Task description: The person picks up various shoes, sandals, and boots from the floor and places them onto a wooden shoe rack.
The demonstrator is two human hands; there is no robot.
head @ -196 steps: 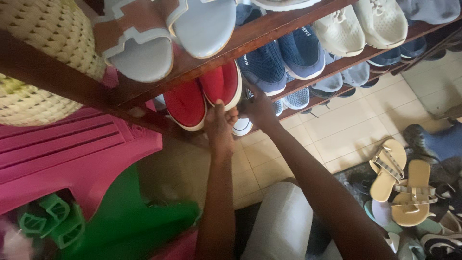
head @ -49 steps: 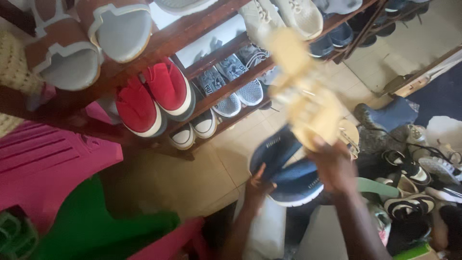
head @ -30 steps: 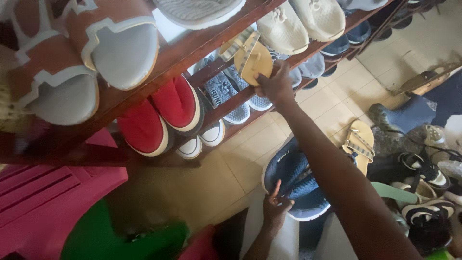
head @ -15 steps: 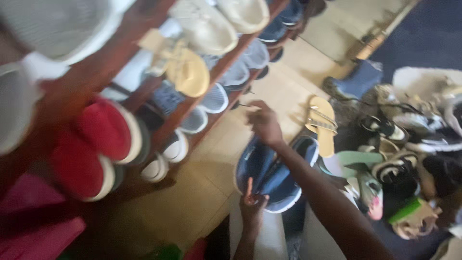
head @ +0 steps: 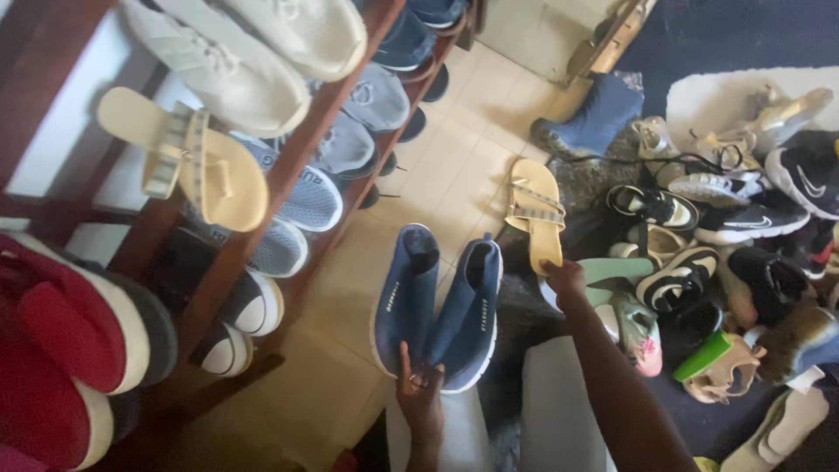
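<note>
Gripping a pair of dark blue knit slip-on shoes with white soles (head: 441,301) at the heel end, left hand (head: 419,391) with fingers curled shut around both heels, thumb pointing up between them. Holding the pair toes away, side by side and touching, above the beige tiled floor (head: 446,166) just beside the dark wooden shoe rack (head: 262,205).

Reaching out to the pale yellow flat sandal with studded straps (head: 536,211) lying on the floor at the edge of the loose pile of mixed trainers and sandals (head: 725,236), right hand (head: 565,280) with fingers closing on the sandal's near end (exact hold hidden by the back of the hand). Touching the sandal's heel, though lifting or not cannot be told.

Resting on a rack shelf, a matching pale yellow sandal (head: 188,166), tilted, toe end overhanging the shelf edge. Sitting beside it on the rack, cream lace-up trainers (head: 253,44), grey mesh shoes (head: 323,179) and red slip-ons with white soles (head: 65,345).
</note>
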